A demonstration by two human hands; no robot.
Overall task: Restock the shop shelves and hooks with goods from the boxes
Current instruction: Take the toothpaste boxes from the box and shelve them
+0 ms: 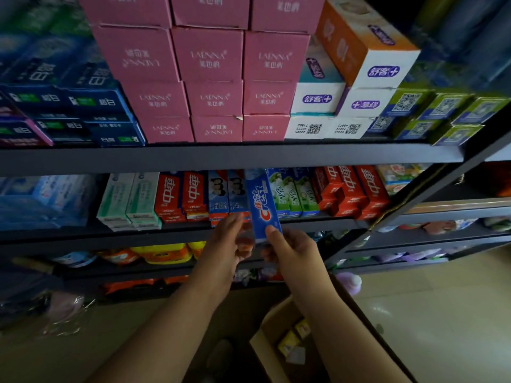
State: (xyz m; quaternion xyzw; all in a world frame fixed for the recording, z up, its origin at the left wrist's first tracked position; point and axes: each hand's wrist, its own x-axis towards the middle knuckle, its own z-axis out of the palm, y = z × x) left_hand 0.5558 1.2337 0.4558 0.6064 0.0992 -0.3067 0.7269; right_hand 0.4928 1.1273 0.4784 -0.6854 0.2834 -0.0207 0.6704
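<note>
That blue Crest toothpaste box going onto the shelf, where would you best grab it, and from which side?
Probably by its near, lower end, coming from the front. The blue Crest box is long and slim, its far end pointing into a gap between shelved boxes, so only the near end is free. The right hand already pinches it there, thumb on the printed face; the left hand touches beside it.

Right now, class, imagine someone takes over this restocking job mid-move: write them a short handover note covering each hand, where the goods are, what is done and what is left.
Right hand: grips the lower end of the blue Crest toothpaste box, held upright at the middle shelf.
Left hand: fingers touch the box's left edge, steadying it.
Done: the shelf row already holds red, green and blue toothpaste boxes.
Left: slide this box into the row beside the green-and-blue boxes; the cardboard box on the floor has more small goods in it.
</note>
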